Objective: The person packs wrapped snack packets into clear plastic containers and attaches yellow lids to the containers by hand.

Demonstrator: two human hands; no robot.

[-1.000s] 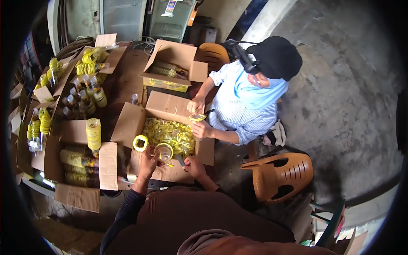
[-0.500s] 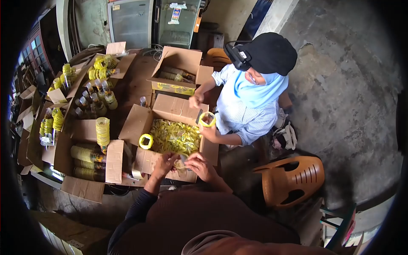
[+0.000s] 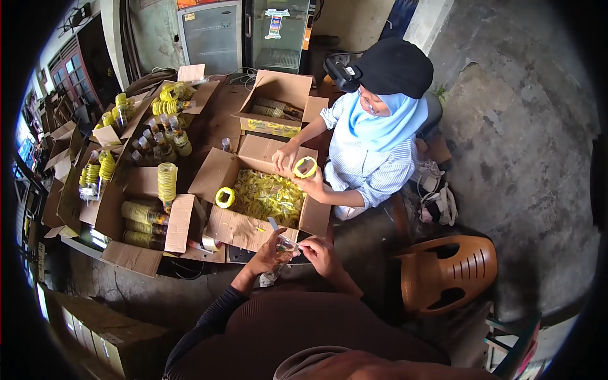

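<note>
My left hand [image 3: 269, 254] is wrapped round a clear plastic cup [image 3: 287, 247] in front of the open carton. A grey flat blade [image 3: 273, 223] sticks up beside its fingers. The fingertips of my right hand [image 3: 320, 254] are pinched together at the cup's right edge; what they hold is too small to name. Beyond my hands, the open carton [image 3: 237, 229] is filled with yellow strips [image 3: 269, 193]. A yellow-rimmed cup [image 3: 225, 197] rests at the left edge of the strips.
Across the carton a co-worker [image 3: 373, 139] holds another yellow-rimmed cup [image 3: 304, 167]. Cartons with stacked cups [image 3: 142, 218] and several bottles [image 3: 158, 142] occupy the left. A stack of cups [image 3: 167, 183] stands upright. An orange chair [image 3: 446, 272] is at the right.
My hands have moved closer to my body with the cup, which is now tilted. The co-worker's hands have shifted around their cup. The whole view has swung, moving the scene rightward.
</note>
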